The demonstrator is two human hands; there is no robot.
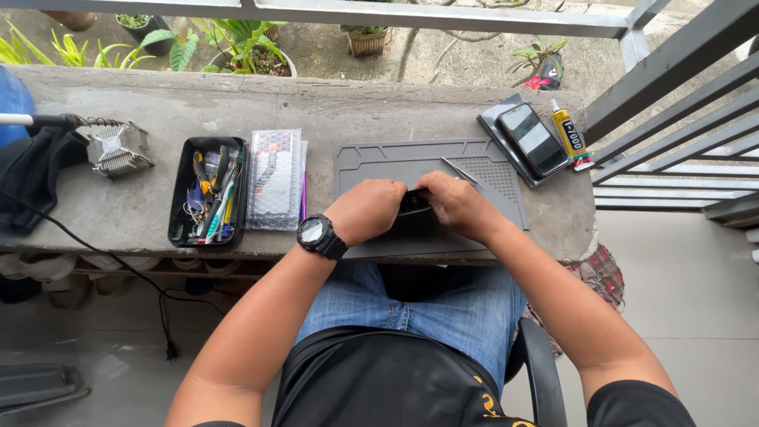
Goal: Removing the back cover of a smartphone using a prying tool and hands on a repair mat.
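Note:
My left hand [368, 209] and my right hand [455, 204] meet over a grey work mat [395, 162] on a concrete ledge. Between them they grip a small dark device [414, 202], mostly hidden by my fingers. A thin metal tool [461, 171], like tweezers, sticks up and to the left from my right hand. On my left wrist sits a black watch [319, 236].
A black tray [178, 198] of hand tools and a bubble-wrapped flat item [274, 178] lie left of the mat. Right of it rest a phone [534, 140] on a dark sleeve and a yellow glue tube [568, 138]. A metal heatsink [118, 150] stands far left. Railing bars rise at right.

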